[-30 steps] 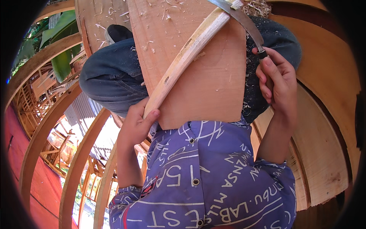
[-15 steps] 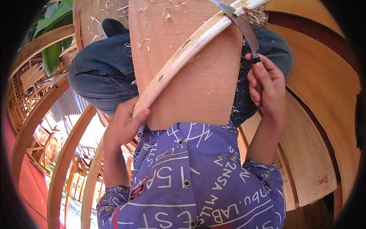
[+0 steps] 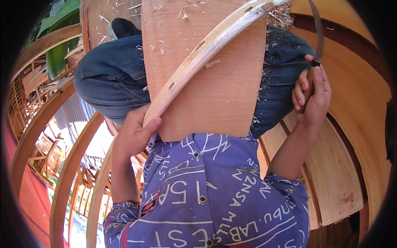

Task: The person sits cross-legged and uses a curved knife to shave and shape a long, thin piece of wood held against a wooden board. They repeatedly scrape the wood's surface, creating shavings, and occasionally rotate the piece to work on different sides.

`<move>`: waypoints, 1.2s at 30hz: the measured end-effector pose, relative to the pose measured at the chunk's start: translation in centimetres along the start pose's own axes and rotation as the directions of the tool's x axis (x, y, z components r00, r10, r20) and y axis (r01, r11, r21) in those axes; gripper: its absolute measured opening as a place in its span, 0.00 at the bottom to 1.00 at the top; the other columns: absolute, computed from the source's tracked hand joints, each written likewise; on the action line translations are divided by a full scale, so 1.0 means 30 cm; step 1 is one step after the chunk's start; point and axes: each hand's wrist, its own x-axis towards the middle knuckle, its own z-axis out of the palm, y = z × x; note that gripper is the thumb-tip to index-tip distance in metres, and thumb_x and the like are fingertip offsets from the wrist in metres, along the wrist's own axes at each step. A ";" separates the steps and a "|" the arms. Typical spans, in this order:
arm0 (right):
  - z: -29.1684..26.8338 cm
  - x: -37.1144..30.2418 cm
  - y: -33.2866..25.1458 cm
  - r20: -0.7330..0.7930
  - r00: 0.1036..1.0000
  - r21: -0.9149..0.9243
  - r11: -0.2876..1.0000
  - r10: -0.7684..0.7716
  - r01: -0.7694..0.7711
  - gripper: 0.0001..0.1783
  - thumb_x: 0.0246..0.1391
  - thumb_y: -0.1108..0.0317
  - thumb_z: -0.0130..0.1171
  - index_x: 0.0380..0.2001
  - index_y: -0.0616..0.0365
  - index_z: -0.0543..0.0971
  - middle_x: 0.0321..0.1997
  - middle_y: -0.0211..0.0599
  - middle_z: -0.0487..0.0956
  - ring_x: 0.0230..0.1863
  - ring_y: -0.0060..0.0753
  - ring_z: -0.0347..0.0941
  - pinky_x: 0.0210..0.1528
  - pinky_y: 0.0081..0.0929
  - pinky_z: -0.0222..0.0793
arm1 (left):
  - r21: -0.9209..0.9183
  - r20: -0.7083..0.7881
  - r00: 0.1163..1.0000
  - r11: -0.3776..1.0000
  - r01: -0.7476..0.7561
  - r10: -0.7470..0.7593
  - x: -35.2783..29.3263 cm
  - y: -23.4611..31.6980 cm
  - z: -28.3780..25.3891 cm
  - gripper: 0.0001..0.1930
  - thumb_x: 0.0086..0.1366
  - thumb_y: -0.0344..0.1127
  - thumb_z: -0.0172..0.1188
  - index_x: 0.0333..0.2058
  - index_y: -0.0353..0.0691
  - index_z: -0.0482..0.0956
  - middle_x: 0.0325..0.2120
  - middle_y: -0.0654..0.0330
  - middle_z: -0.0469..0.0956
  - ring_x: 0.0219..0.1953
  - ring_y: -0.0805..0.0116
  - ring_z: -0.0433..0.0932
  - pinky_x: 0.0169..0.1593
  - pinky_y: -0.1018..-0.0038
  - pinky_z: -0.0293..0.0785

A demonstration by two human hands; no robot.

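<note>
1. Broad, flat, reddish-tan wooden board [image 3: 215,107], which narrowed toward its near end.
2. Long, curved, pale wooden stick [image 3: 210,46], which slanted across the board.
3. Thin, curled, pale wood shavings [image 3: 185,15], which lay scattered mainly over the far part.
4. Small tan wood chip [image 3: 212,64], which lay just beside the stick.

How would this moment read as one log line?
left hand: grips stick; right hand: holds knife, right of board; stick: across board

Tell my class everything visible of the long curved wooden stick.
The stick looks like pale, bare wood, yellowish on one face and whiter on the other, curved, with small dark slots along it. The left hand grips its near end; it slants up and right over the board, its far end at the picture's top edge. Contact with the board is unclear.
</note>
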 end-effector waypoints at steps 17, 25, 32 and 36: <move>0.071 -0.054 0.078 0.275 0.946 -0.082 0.985 0.170 -0.153 0.15 0.58 0.70 0.58 0.47 0.66 0.74 0.19 0.31 0.73 0.10 0.10 0.58 0.11 0.11 0.49 | -0.066 0.014 0.998 0.995 0.069 -0.068 -0.005 0.002 0.006 0.27 0.65 0.53 0.53 0.38 0.27 0.74 0.25 0.58 0.72 0.31 0.75 0.68 0.35 0.75 0.65; 0.016 -0.023 0.042 0.138 0.984 -0.060 0.992 0.115 -0.107 0.14 0.61 0.64 0.55 0.44 0.64 0.76 0.18 0.30 0.70 0.09 0.10 0.57 0.09 0.10 0.48 | -0.013 0.049 0.996 0.997 0.071 -0.070 -0.002 0.006 -0.005 0.25 0.65 0.49 0.55 0.41 0.26 0.75 0.28 0.54 0.77 0.34 0.73 0.72 0.39 0.73 0.69; 0.063 -0.038 0.023 0.257 0.944 -0.035 0.979 0.204 -0.202 0.17 0.65 0.62 0.48 0.49 0.63 0.73 0.18 0.26 0.66 0.09 0.10 0.56 0.09 0.10 0.51 | -0.005 0.027 0.995 0.996 0.094 -0.094 -0.003 0.006 0.002 0.24 0.65 0.49 0.54 0.40 0.26 0.75 0.27 0.53 0.76 0.34 0.72 0.71 0.39 0.72 0.69; 0.055 -0.021 0.006 0.309 0.932 -0.079 0.982 0.189 -0.173 0.17 0.65 0.62 0.48 0.48 0.63 0.74 0.18 0.25 0.65 0.09 0.10 0.56 0.09 0.10 0.51 | 0.014 0.027 0.997 0.997 0.078 -0.078 -0.004 -0.003 -0.003 0.25 0.65 0.50 0.54 0.41 0.26 0.75 0.27 0.54 0.76 0.34 0.72 0.71 0.39 0.72 0.69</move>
